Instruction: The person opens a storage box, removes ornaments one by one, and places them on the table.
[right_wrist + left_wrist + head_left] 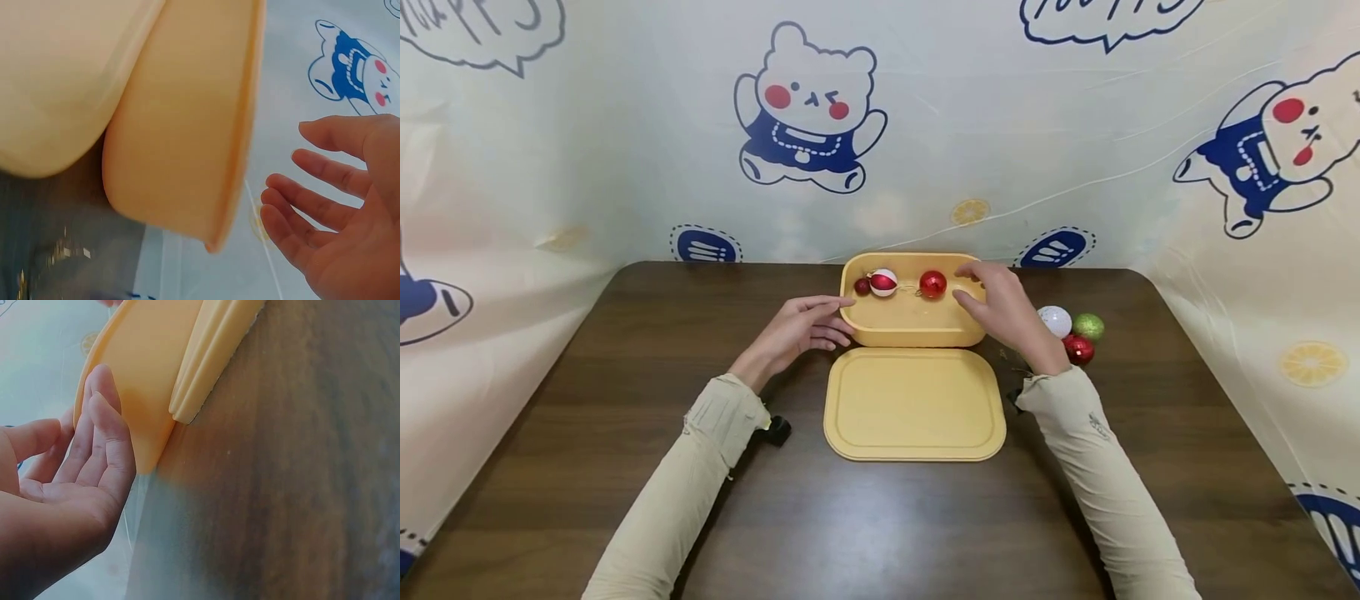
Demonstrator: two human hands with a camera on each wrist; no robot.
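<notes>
Head: hands [797, 327] [1006, 310] at yel. box [917, 337]

A pale backdrop [955, 117] (printed with cartoon bears [811, 112]) rises behind a dark table [880, 533].

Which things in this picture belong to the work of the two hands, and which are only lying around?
Likely in the work:
- box
- balls inside
- lid
- balls outside

Only surroundings:
- table
- printed backdrop
</notes>
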